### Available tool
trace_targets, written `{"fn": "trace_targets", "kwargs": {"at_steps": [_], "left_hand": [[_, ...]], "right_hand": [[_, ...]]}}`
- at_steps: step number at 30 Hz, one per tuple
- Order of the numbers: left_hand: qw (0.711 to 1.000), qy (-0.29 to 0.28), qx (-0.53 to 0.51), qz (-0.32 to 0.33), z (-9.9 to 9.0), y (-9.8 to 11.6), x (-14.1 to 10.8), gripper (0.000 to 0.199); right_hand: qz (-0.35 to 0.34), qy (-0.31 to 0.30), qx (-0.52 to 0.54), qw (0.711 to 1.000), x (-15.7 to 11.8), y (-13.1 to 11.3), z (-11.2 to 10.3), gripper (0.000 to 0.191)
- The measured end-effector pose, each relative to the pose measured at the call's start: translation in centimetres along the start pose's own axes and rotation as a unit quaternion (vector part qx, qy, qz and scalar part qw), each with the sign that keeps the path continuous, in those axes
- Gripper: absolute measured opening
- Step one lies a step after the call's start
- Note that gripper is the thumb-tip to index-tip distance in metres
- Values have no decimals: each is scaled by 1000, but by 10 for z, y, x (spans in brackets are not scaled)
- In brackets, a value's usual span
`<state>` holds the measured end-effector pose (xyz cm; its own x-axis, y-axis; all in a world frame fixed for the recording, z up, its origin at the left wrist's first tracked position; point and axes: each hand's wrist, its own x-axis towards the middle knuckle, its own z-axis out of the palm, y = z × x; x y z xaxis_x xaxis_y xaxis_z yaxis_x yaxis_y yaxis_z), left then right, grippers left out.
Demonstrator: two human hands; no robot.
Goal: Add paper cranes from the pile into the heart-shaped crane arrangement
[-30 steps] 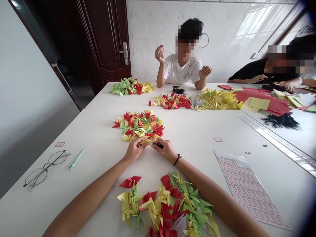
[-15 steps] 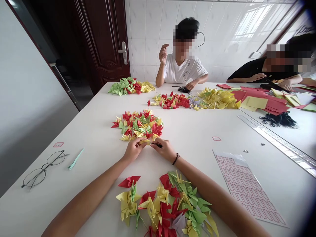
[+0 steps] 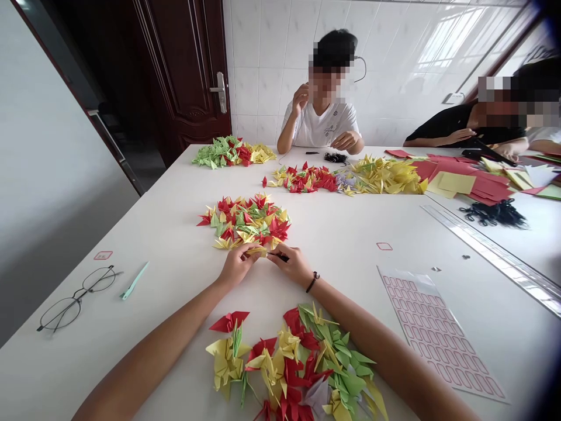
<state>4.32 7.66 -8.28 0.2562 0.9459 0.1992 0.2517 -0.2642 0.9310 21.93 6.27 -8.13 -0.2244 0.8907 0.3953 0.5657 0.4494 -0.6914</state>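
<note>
From the head view, I see two bare hands meeting over the middle of the white surface [image 3: 346,245]. The left hand [image 3: 236,266] has its grip pinched around a folded yellow paper [image 3: 258,251], which sits between the hands, just on the near side of a mixed pile of paper cranes [image 3: 249,217] in red, green and yellow. The right hand [image 3: 295,266], a dark bracelet [image 3: 312,283] at its wrist, has its grip closed around a slim black tool [image 3: 283,257], its tip close to the yellow paper; whether they touch I can't make out. Nearer, between the forearms, lies a looser heap of larger folded pieces [image 3: 289,374], red, yellow, green and a little pale purple. Off to the left are eyeglasses [image 3: 78,297] and a mint-green clip [image 3: 135,282]; to the right, past the right forearm, a sheet of red-outlined labels [image 3: 438,333]. At the far side a co-worker in a white shirt [image 3: 324,128] sits behind more folded paper, one hand raised. Far right, someone in black sleeves [image 3: 442,126] leans in by red paper sheets [image 3: 491,187], with a black bundle of cords [image 3: 497,213] just on their near side.
</note>
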Motion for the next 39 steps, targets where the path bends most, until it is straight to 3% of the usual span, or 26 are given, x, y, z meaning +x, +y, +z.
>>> {"fn": "trace_targets", "kwargs": {"at_steps": [19, 39], "left_hand": [[1000, 3, 2, -8, 0, 3, -1, 32], [999, 15, 15, -26, 0, 2, -1, 33]], "right_hand": [[7, -11, -14, 1000, 0, -1, 0, 18], [14, 17, 22, 1000, 1, 2, 1, 18]]}}
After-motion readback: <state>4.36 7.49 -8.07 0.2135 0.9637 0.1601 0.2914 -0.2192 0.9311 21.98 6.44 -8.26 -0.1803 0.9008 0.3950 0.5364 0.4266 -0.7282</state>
